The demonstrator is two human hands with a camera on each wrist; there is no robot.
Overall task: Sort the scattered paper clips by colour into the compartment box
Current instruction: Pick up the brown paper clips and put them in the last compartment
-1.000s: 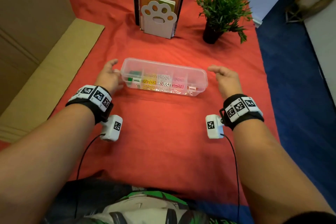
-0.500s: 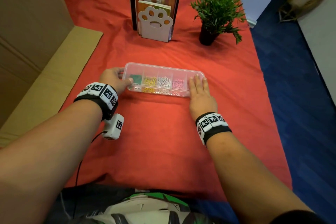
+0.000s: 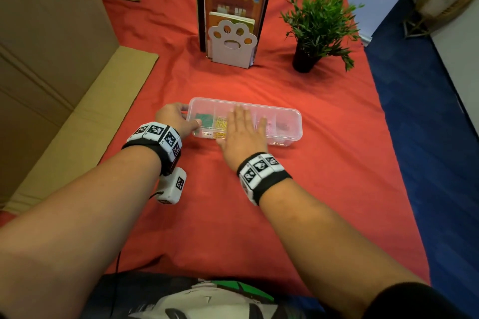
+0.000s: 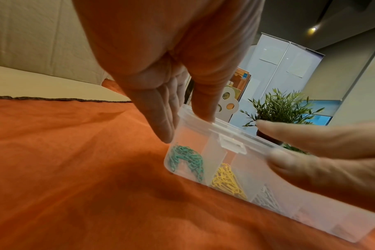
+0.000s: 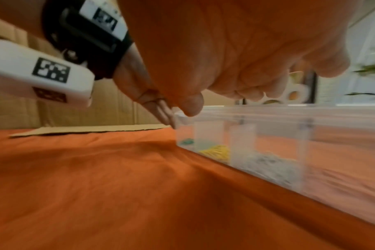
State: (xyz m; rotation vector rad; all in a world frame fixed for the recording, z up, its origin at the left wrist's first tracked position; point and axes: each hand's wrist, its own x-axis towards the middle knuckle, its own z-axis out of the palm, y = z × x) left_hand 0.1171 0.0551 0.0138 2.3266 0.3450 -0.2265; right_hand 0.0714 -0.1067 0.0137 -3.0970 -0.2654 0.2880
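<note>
The clear plastic compartment box lies on the red cloth in front of the person, with its long side across the view and its lid closed. The left hand holds the left end of the box: in the left wrist view the thumb presses on the lid near the corner and the other fingers reach down along the end wall, so the hand is curled around this end. The right hand lies flat on top of the lid near the middle, with the fingers straight and a little spread; it grips nothing. Inside the box the paper clips are already separated by colour. The green paper clips are in the compartment at the left end, the yellow paper clips in the next one, and the white paper clips after that. In the head view the pink paper clips show just to the right of the right hand, and something darker is in the last compartment at the right, but I cannot tell what colour. Farther on the cloth stands a white paw-shaped bookend with books behind it, and to its right a small potted plant. Flat cardboard lies along the left side of the cloth.
</note>
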